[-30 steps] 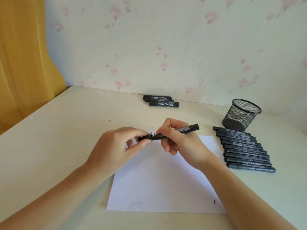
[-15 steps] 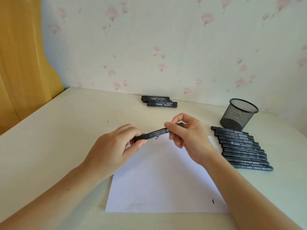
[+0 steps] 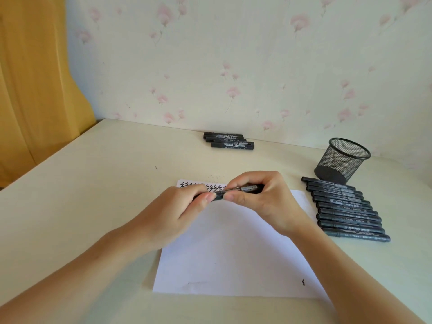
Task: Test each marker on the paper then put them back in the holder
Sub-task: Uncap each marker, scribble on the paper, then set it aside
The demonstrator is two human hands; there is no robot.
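Both hands met over the far edge of the paper (image 3: 233,249), each gripping one black marker (image 3: 247,189) held level between them: the left hand (image 3: 177,213) pinched its left end, the right hand (image 3: 259,197) curled round its barrel. Zigzag marks (image 3: 201,187) showed just beyond the left fingers. Right of the right hand lay a row of markers (image 3: 346,209), the mesh holder (image 3: 341,160) upright behind it. Far beyond the hands lay four more markers (image 3: 229,141).

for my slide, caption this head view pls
Both hands grip a black marker over scribbled paper, beside a mesh holder.
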